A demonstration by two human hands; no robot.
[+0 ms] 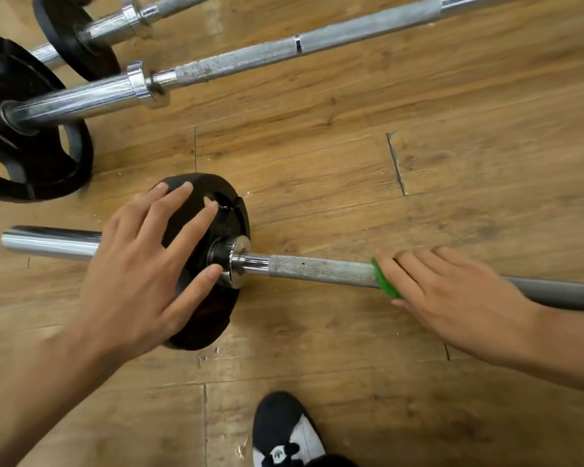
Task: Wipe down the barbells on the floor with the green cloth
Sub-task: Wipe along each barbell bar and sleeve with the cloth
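Wood-grain plank flooring (317,156) fills the view, with three barbells lying on it. Nearest the camera, the left hand (142,267) is spread wide with straight fingers over a small black weight plate (203,182); the fingertips rest on the plate's face and the thumb tip touches the chrome collar (238,264) beside it, gripping nothing. Well apart from it along the same bar, the right hand (452,291) lies across the shaft, fingers draped over the top and thumb on the near side, clamping the green cloth (386,281) against the metal; only a folded green edge shows from under the fingers. That nearest barbell (317,269) runs left to right: a bare chrome sleeve (48,241) sticks out left of the small plate, and the speckled knurled grip lies between the collar and the cloth. Beyond it, a second barbell (250,59) slants up toward the right, its sleeve passing through a large black plate with grip holes (31,170) at the left edge. A third barbell (169,6) lies farther back, carrying another black plate (64,28). At the bottom, the toe of a black-and-white shoe (284,429) rests on the planks
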